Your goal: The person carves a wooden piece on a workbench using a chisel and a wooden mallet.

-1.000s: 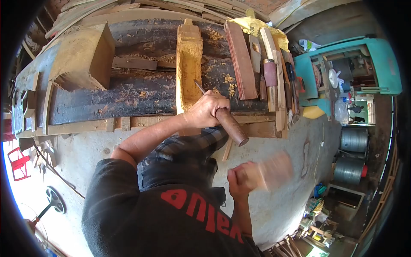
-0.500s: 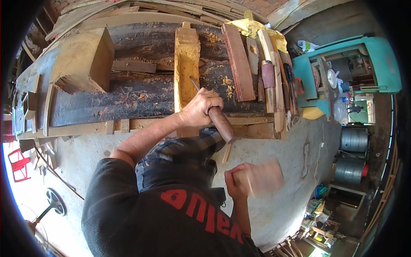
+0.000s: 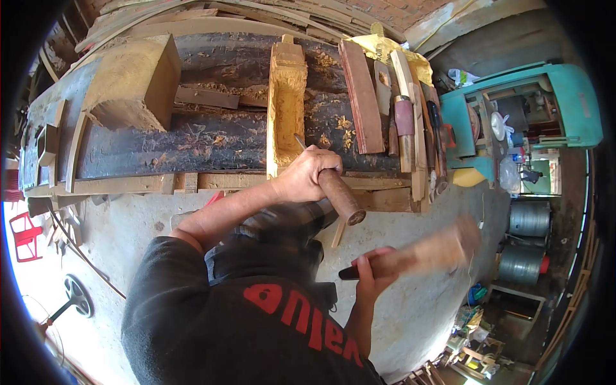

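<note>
My left hand [image 3: 307,173] is closed around a chisel with a thick brown wooden handle [image 3: 341,196]. The handle's butt points down and to the right; its thin blade [image 3: 300,142] reaches into the near end of the hollow in a yellowish block [image 3: 277,112]. The block lies across the dark log bench. In my right hand [image 3: 369,273], away from the bench over the floor, is a wooden mallet [image 3: 427,253] gripped by its handle. The mallet's head is smeared by motion and stands apart from the chisel.
A large squared timber [image 3: 131,83] rests on the bench's left. Right of the hollowed block lie a reddish board [image 3: 361,96], a chisel with a purple-banded handle [image 3: 403,115] and other tools. Wood chips [image 3: 346,136] are scattered about. A teal machine [image 3: 574,106] stands farther right.
The mallet has swung outward to the right and turned, showing more of its handle. The chisel and my left hand have shifted slightly down and right, along with the view; the blade stays in the hollow.
</note>
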### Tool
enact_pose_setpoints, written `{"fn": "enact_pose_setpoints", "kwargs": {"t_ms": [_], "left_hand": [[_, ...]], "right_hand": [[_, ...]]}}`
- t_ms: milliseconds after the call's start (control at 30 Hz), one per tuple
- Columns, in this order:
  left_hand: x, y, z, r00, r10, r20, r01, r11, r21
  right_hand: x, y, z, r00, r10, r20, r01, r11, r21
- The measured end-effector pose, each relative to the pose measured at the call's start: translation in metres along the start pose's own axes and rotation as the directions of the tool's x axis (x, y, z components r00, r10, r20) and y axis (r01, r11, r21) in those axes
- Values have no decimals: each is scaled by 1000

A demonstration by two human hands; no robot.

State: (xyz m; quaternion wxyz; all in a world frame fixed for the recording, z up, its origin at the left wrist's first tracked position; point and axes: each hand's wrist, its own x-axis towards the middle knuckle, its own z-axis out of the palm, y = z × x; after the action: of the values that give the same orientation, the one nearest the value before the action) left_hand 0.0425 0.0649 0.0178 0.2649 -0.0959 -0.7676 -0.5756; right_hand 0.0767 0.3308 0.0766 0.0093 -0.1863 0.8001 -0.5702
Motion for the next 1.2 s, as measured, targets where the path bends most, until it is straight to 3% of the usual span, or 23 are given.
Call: {"fn": "enact_pose_setpoints", "kwargs": {"t_ms": [33, 100, 133, 167, 200, 233, 267, 300, 367, 400, 433, 500, 567, 600, 633, 733, 800, 833, 900, 1033, 1100, 1167, 1200], "left_hand": [[1, 0, 1, 1000, 11, -8, -10, 999, 31], [1, -1, 4, 1000, 8, 11, -8, 999, 45], [1, -2, 5, 1000, 6, 19, -7, 998, 64], [0, -3, 5, 1000, 11, 17, -13, 998, 63], [-1, -3, 6, 999, -2, 33, 0, 997, 73], [-2, -3, 7, 999, -16, 47, 12, 996, 84], [-4, -3, 9, 999, -12, 48, 8, 997, 83], [-3, -4, 10, 998, -9, 54, 4, 996, 92], [-8, -9, 14, 998, -22, 57, 16, 995, 95], [-10, -12, 18, 998, -17, 56, 11, 993, 115], [-10, -14, 19, 998, -7, 54, -1, 991, 136], [-10, -12, 18, 998, -4, 60, -4, 991, 137], [-12, -10, 20, 999, -6, 53, -1, 990, 141], [-14, -11, 22, 998, 12, 54, -20, 988, 152], [-12, -13, 20, 998, 35, 44, -42, 984, 172], [-12, -16, 19, 996, 19, 88, -34, 983, 178], [-11, -16, 19, 996, 11, 85, -25, 987, 159], [-11, -17, 18, 998, 0, 69, -10, 990, 143], [-8, -24, 19, 998, 34, 62, -43, 988, 150], [-9, -23, 20, 995, 58, 80, -73, 975, 208], [-10, -21, 18, 994, 35, 99, -53, 982, 181], [-7, -22, 16, 994, 25, 106, -42, 986, 159], [-8, -25, 17, 994, 22, 105, -40, 986, 163]], "right_hand": [[-1, -2, 2, 1000, 2, -7, -2, 1000, 3], [-3, -12, 9, 881, -465, -88, 470, 840, 272], [-5, 0, 0, 832, -547, 93, 518, 826, 221], [-9, 9, 19, 815, -576, -61, 575, 791, 208], [-10, 11, 16, 823, -481, 303, 564, 754, -336], [-16, 12, 19, 968, -180, 176, 229, 919, -322], [-21, 13, 24, 989, 144, 27, -133, 961, -243], [-23, 22, 19, 999, -19, 28, 23, 983, -180], [-27, 4, 0, 978, -149, 149, 207, 818, -537], [-26, -3, 7, 966, -257, 28, 258, 953, -156], [-21, -7, 18, 941, -311, -132, 335, 910, 243], [-19, 8, 21, 899, -396, -190, 431, 878, 208], [-23, 41, 13, 982, -165, 96, 189, 915, -356], [-25, 43, 16, 1000, 9, 7, -6, 957, -290], [-24, 50, 11, 1000, -4, 13, 7, 958, -286], [-30, 8, -8, 987, -143, 68, 158, 883, -442], [-30, 20, -9, 969, -228, 89, 238, 963, -123], [-27, 25, -1, 942, -325, 81, 333, 935, -126], [-21, 40, 8, 990, 13, 141, 40, 927, -373], [-30, 47, 2, 967, 192, -168, -212, 971, -113], [-28, 45, -14, 982, -102, 162, 163, 886, -435], [-24, 45, 5, 949, -314, -42, 316, 946, 74], [-24, 49, 3, 932, -344, 111, 360, 863, -354]]}}
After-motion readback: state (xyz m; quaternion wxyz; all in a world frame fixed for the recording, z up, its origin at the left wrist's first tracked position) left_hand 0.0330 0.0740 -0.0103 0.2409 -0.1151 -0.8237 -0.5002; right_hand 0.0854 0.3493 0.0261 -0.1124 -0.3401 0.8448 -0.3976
